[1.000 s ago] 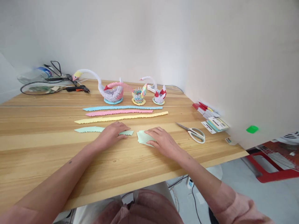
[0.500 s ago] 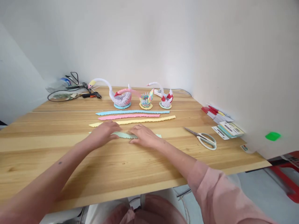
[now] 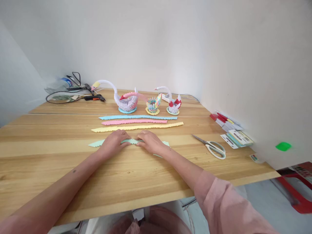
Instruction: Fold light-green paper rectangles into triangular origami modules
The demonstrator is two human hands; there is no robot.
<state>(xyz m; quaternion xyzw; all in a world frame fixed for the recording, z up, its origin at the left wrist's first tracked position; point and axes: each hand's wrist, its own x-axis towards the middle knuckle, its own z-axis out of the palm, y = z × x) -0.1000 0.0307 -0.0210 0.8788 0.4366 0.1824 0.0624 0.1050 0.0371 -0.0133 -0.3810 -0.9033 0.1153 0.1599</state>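
Observation:
A pale green jagged strip (image 3: 97, 143) lies across the table in front of me. My left hand (image 3: 115, 141) pinches it left of its middle, and my right hand (image 3: 149, 142) pinches it a short way to the right. Between my fingertips a short stretch of the strip shows; my palms cover other parts. Beyond my hands a yellow strip (image 3: 136, 127), a pink strip (image 3: 134, 122) and a blue strip (image 3: 138, 117) lie roughly parallel.
Behind the strips stand a large paper swan (image 3: 128, 103), a multicoloured one (image 3: 152, 105) and a small red-and-white one (image 3: 174, 105). White-handled scissors (image 3: 215, 149) and card packs (image 3: 237, 138) lie right. A glue gun (image 3: 95, 97) rests back left.
My left hand has moved right and closed on the green strip, uncovering its left end. My right hand's fingers have drawn together on it. The view has shifted slightly.

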